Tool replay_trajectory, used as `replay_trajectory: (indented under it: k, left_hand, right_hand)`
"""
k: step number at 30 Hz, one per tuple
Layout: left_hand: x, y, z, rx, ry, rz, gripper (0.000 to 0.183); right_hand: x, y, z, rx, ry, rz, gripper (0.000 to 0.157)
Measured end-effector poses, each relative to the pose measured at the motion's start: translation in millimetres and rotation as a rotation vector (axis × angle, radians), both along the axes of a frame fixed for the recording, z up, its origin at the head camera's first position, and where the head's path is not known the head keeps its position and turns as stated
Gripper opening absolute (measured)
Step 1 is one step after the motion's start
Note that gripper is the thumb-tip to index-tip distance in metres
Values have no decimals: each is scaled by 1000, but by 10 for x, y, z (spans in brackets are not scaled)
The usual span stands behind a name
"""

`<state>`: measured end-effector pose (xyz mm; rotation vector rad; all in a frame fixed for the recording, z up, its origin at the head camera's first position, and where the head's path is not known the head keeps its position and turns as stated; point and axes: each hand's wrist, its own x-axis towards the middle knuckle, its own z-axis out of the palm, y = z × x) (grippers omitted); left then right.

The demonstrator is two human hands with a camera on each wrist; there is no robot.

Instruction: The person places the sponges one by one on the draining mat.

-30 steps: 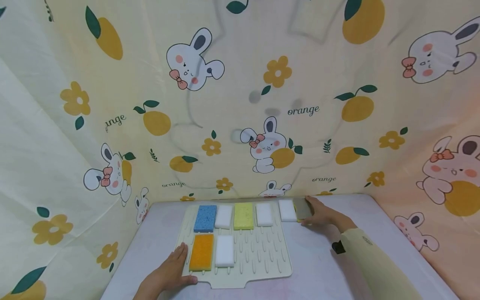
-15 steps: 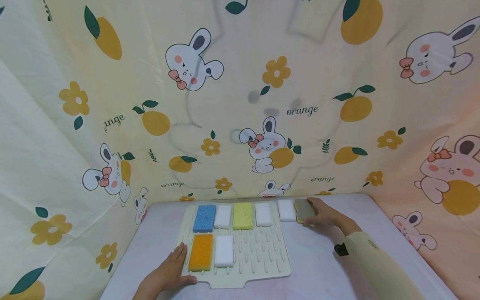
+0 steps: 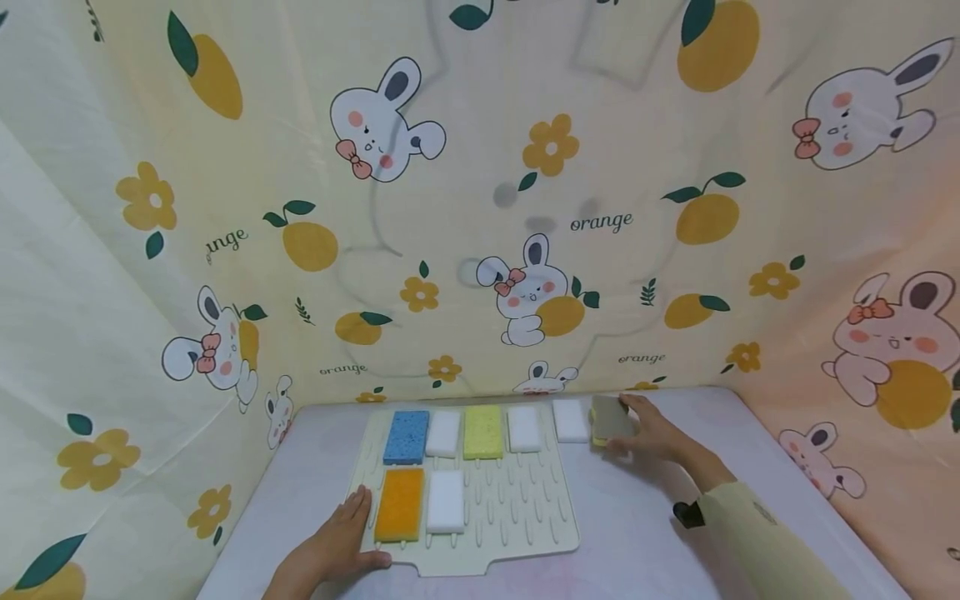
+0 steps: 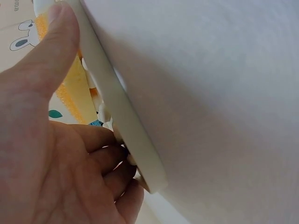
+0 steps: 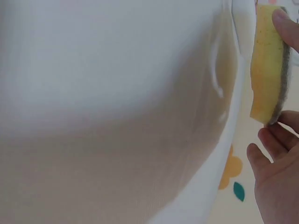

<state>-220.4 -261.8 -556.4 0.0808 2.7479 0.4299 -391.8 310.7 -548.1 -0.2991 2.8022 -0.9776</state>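
My right hand (image 3: 654, 429) pinches a scouring sponge (image 3: 611, 419), its grey scouring side up and yellow foam below, between thumb and fingers. In the right wrist view the sponge (image 5: 268, 65) appears held just above the table. Close to its left lies a white sponge (image 3: 572, 421), past the rack's right edge. With relaxed fingers my left hand (image 3: 330, 542) touches the left edge of a ridged cream drying rack (image 3: 517, 500); its thumb lies at the near left corner. The left wrist view shows thumb and fingertips against the rack's rim (image 4: 126, 112).
On the rack's back row are a blue sponge (image 3: 406, 437), a white one (image 3: 443, 433), a yellow one (image 3: 482, 432) and another white one (image 3: 524, 429). In front lie an orange sponge (image 3: 399, 504) and a white sponge (image 3: 446, 502). A printed curtain (image 3: 450, 192) hangs behind the table.
My right hand has drawn the scouring sponge slightly right, opening a small gap from the white sponge beside it. The left hand stays at the rack's edge.
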Motion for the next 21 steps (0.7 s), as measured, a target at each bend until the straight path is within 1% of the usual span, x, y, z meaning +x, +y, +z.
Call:
replay_trajectory:
  k: [3, 12, 17, 21]
  left_hand:
    - [-2, -7, -5, -1, -1, -1, 128]
    - [4, -13, -4, 13, 9, -18, 127]
    - [6, -12, 0, 10, 10, -23, 126]
    - [7, -14, 0, 13, 9, -21, 126]
  right_hand:
    - [75, -48, 14, -5, 28, 13, 128]
    - [281, -253, 25, -13, 199, 72, 118]
    - [395, -394, 56, -21, 249, 98, 117]
    - [490, -497, 84, -28, 271, 109, 118]
